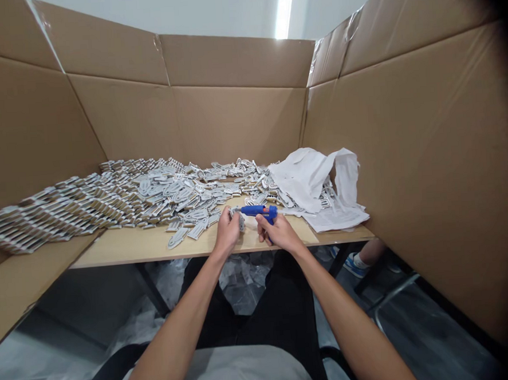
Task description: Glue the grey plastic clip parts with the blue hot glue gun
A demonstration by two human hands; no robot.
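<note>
My right hand (277, 232) is closed around a blue glue gun (259, 211), whose nozzle points left toward my left hand. My left hand (227, 232) is closed on a small grey-white flat piece (240, 219), held right at the gun's tip. Both hands hover over the near edge of a wooden table (128, 246). Several similar grey-white pieces (185, 197) lie scattered just beyond the hands.
Rows of stacked pieces (57, 210) fill the table's left side. A white plastic bag (318, 186) lies at the right. Cardboard walls (232, 111) enclose the table on three sides. Another person's foot in a sneaker (353, 262) shows under the table at right.
</note>
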